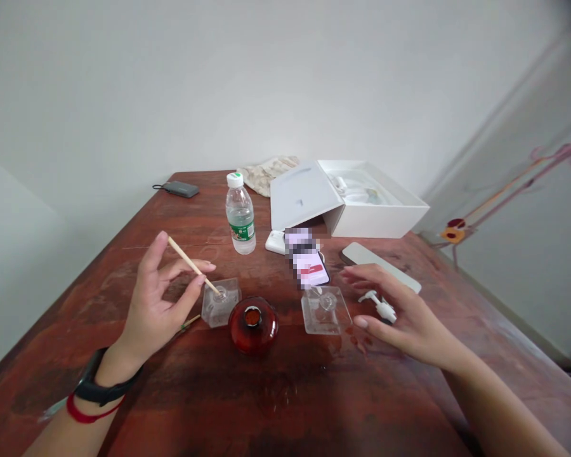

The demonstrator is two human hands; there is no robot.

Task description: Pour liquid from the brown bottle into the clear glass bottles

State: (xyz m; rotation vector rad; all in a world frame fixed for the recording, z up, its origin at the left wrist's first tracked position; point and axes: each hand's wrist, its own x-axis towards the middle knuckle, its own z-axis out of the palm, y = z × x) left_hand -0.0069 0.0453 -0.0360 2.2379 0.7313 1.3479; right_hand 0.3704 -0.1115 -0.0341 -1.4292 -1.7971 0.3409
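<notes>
Wooden stick (190,264): being pinched between thumb and fingertips of the left hand (157,298); its lower tip is resting in the neck of the left clear bottle (220,302), at about 4 o'clock from the hand.
Left hand: fingers narrow, closing on the stick; a black band and a red cord are sitting on the wrist.
Red round bottle (253,324): standing open-mouthed between the two clear bottles, at 6 o'clock from the water bottle (240,213).
Right clear bottle (325,309): standing uncapped, just beside the right hand (400,314), at its 9 o'clock.
Right hand: fingers spread wide and holding nothing, hovering low over the table (124,254); whether it is touching the wood cannot be told.
White pump head (379,306): lying loose, partly behind the right fingers.
Progress (judged): bottles are standing open and the stick is entering one; no liquid is showing in either clear bottle, so most of the work is remaining.
Phone (309,261), white box (352,197): lying at 12 o'clock, untouched.
</notes>
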